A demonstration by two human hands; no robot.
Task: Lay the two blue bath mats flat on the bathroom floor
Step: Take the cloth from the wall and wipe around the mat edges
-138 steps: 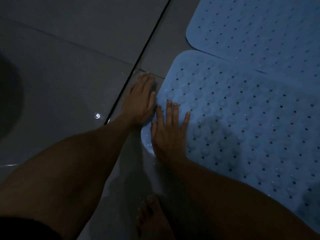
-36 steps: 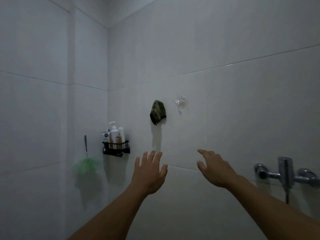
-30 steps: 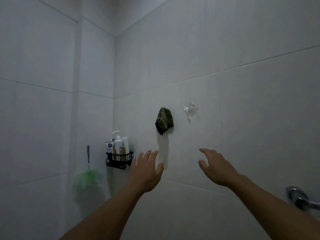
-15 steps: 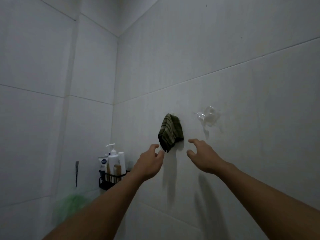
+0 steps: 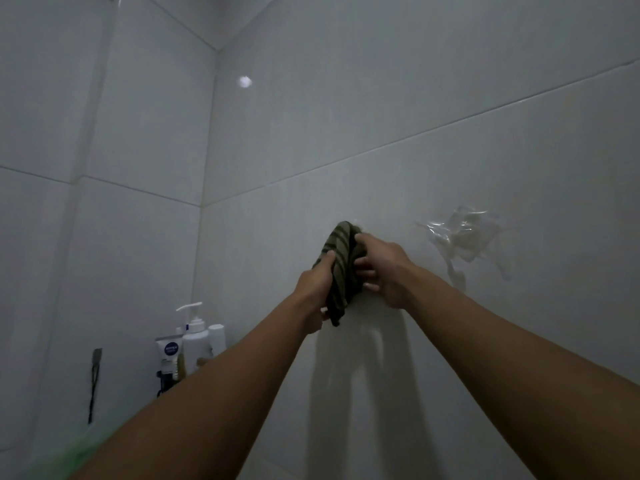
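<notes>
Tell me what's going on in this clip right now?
A person has both hands on a dark green striped cloth hanging on the white tiled wall. The left hand grips its lower part; the right hand holds its upper part. A clear plastic hook sits to the right, toiletry bottles lower left. No bath mats are in view.
</notes>
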